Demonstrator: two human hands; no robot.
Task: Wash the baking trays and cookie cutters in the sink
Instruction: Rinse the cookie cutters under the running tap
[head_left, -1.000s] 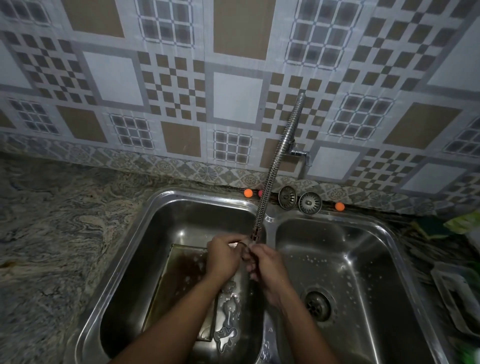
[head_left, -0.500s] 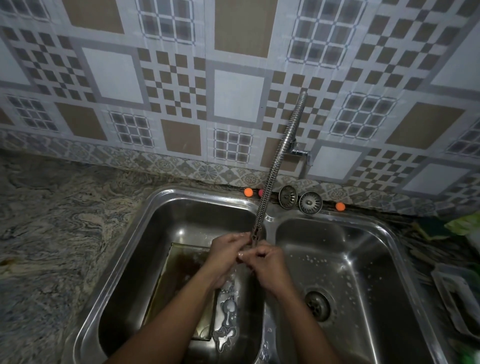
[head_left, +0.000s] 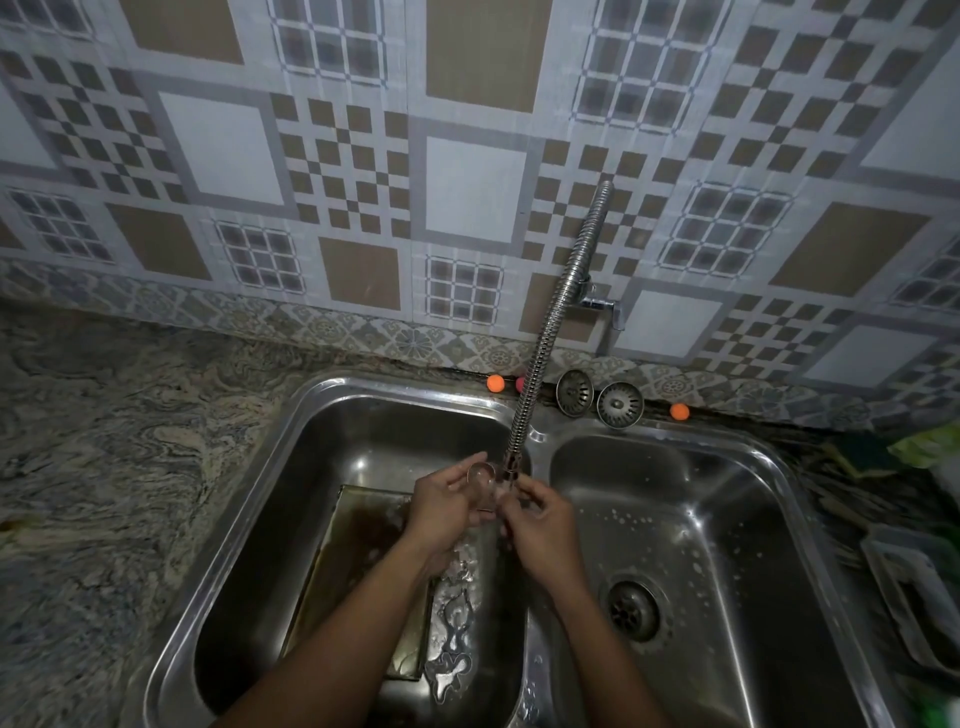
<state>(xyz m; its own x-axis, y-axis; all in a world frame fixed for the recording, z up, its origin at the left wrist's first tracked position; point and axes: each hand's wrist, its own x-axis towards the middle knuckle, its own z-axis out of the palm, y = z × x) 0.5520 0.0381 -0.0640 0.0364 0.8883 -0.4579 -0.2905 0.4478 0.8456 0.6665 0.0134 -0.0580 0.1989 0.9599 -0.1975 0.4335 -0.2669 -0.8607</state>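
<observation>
The cookie cutter (head_left: 481, 474), a thin metal band, sits at the centre of the frame, just left of the faucet (head_left: 550, 332) tip and above the left basin of the sink (head_left: 291, 447). Its long axis runs roughly up and down the frame, with the rounded end toward the tiled wall. The left hand (head_left: 445, 515) grips it from the left and below, fingers curled round it. The right hand (head_left: 541, 526) brings curled fingertips to its lower right edge; pinching or only touching, I cannot tell. Below the hands, the baking tray (head_left: 358, 561) lies on the basin floor.
</observation>
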